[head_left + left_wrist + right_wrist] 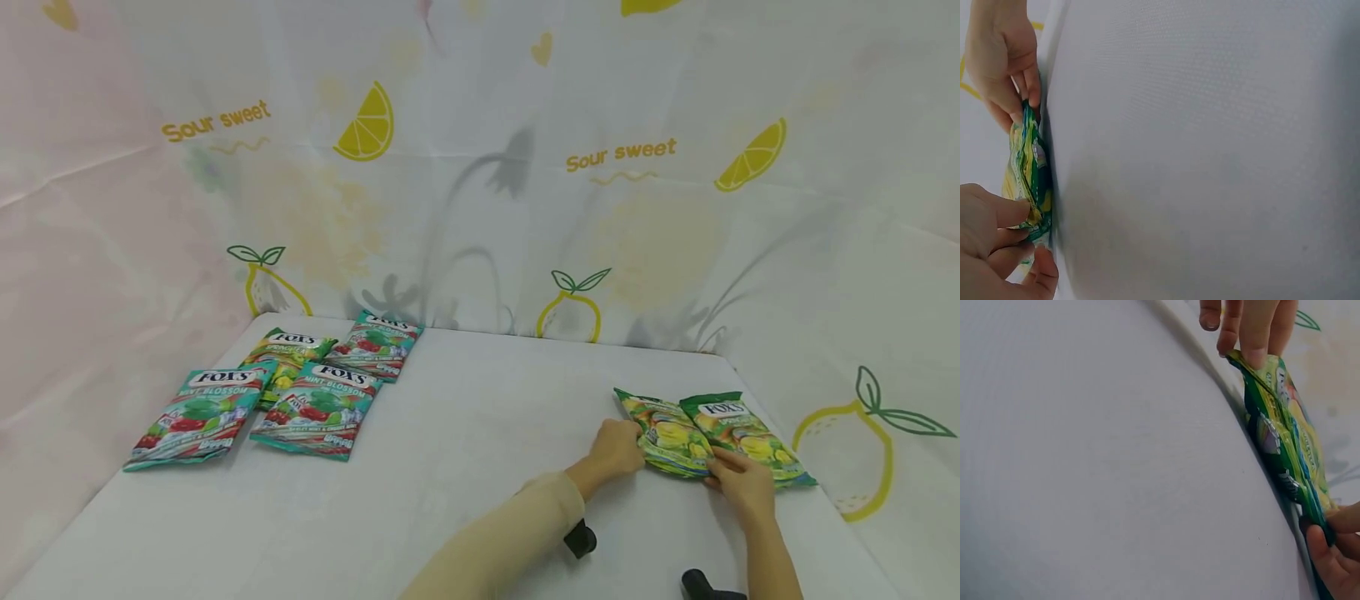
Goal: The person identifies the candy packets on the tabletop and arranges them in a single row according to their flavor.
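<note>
My left hand (617,450) pinches the left edge of a green and yellow candy bag (667,437) at the right of the table. The bag's near right corner is pinched by my right hand (745,483). Up close in the left wrist view, thumb and fingers of the left hand (991,247) grip one end of the bag (1027,169), the other hand its far end. The right wrist view has the same bag (1282,434) stretched between both hands. A second green Fox's bag (750,437) lies against its right side.
Several Fox's candy bags lie in a group at the left: teal mint ones (202,417) and a green one (281,375). A lemon-print cloth (480,208) hangs behind the white table (480,467). Black wrist devices (580,539) show below the hands.
</note>
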Tool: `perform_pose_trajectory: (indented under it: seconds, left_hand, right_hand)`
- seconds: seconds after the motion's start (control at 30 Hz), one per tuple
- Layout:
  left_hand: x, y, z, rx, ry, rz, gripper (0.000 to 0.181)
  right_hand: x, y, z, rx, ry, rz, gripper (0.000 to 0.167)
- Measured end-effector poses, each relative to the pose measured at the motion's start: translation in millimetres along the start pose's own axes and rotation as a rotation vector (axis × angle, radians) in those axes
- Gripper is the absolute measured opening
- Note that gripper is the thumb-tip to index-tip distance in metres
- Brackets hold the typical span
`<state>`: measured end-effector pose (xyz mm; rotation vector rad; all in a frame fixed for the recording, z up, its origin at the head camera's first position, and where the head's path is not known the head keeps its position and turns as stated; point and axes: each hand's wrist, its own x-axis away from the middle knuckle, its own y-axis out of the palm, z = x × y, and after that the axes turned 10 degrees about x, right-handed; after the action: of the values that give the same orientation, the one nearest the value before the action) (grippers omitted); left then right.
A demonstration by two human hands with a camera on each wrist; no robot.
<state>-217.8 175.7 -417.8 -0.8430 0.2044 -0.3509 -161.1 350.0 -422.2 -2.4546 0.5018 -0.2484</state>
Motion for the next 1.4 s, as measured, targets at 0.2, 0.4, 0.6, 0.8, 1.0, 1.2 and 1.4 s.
perform_pose_trajectory:
  seconds: [0.2,0.4,0.6,0.8,1.0,1.2,1.4]
  left_hand:
    - [5.2,0.7,1.1,-0.04,0.028,0.015,0.014]
    - [9.9,2.1,-0.7,-0.079,0.061,0.036,0.017]
    - [12.8,3.2,-5.2,-0.058,0.061,0.059,0.018]
    - [12.7,3.0,-9.0,-0.015,0.06,0.075,0.016]
    - [15.1,1.3,-14.3,0.016,0.069,0.085,0.018]
    - [19.5,0.7,-18.0,0.002,0.126,0.095,0.023]
    - [24.0,0.6,-17.4,-0.103,0.164,0.073,0.018]
  right_hand:
    - [-1.8,3,-3,0.141,-0.067,0.084,0.036]
    - [-0.8,6,-9,0.29,-0.123,0.131,0.035]
    - [1.7,5,-10,0.334,-0.133,0.116,0.036]
    - [3.6,3,-7,0.331,-0.129,0.054,0.04]
    - [4.8,-1,-6,0.327,-0.129,-0.036,0.046]
    - [5.6,-1,-6,0.293,-0.082,-0.064,0.05]
    - [6.8,-1,-4,0.27,-0.062,-0.057,0.05]
